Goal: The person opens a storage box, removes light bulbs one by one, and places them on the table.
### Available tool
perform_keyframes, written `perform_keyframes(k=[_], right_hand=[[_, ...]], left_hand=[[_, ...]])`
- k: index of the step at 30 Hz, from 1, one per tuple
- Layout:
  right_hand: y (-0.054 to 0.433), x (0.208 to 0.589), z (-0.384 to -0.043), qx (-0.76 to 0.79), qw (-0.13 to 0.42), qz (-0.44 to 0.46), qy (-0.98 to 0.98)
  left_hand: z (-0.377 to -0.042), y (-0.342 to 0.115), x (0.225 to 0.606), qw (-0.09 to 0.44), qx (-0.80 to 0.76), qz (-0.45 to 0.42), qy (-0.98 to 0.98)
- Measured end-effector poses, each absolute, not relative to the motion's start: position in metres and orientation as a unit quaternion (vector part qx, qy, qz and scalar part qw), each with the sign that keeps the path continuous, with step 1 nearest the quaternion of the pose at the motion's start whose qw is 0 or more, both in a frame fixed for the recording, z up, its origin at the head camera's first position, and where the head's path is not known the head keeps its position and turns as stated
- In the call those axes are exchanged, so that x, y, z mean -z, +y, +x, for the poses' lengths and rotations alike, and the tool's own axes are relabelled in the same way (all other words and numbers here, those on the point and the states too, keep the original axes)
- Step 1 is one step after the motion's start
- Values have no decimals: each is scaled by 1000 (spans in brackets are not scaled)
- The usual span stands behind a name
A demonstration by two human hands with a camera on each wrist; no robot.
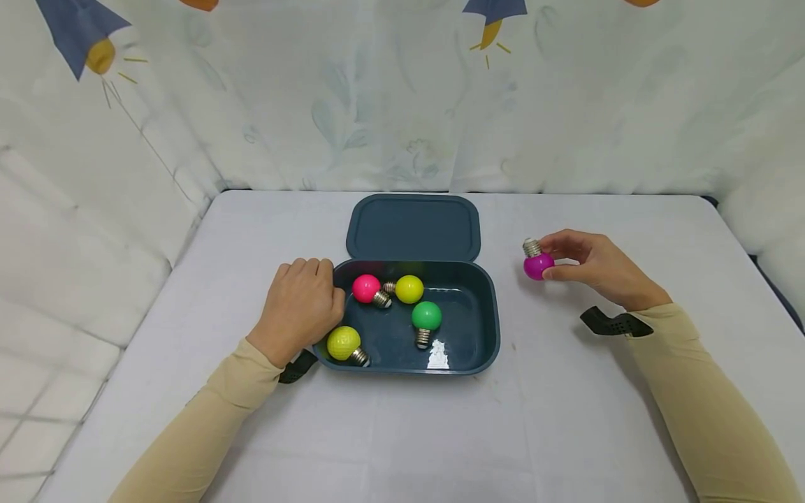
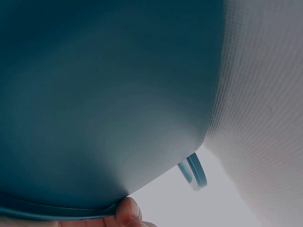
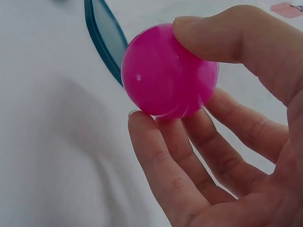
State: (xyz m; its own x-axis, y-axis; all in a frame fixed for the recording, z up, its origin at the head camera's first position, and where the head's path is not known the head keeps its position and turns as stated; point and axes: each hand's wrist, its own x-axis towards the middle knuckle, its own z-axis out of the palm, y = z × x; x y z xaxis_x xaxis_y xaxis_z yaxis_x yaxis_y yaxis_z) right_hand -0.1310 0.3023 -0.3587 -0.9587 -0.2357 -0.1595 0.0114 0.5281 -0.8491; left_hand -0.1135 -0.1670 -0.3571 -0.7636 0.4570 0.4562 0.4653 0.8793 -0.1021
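My right hand [image 1: 594, 269] pinches a magenta light bulb [image 1: 538, 266] between thumb and fingers, its metal screw base pointing up and away. In the right wrist view the round bulb [image 3: 163, 71] fills the space between the thumb and fingertips. My left hand [image 1: 298, 307] grips the left rim of a dark blue-grey box [image 1: 465, 363]; the left wrist view shows fingers curled at the rim below the box wall [image 2: 118, 104]. Inside the box lie a pink bulb [image 1: 366, 288], a green bulb [image 1: 426, 316], a smooth yellow bulb [image 1: 409, 289] and a textured yellow bulb [image 1: 343, 343].
A flat lid [image 1: 412, 227] of the same colour lies right behind the box. Both rest on a white-covered table [image 1: 415, 433]. Patterned pale curtains [image 1: 390, 91] hang behind the table and along its sides.
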Motion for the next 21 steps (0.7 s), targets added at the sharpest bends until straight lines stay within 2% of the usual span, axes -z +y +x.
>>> perform_keyframes(k=[21], right_hand=[[309, 368, -138, 422, 165, -17, 891]], left_hand=[[-114, -166, 357, 231, 14, -239, -943]])
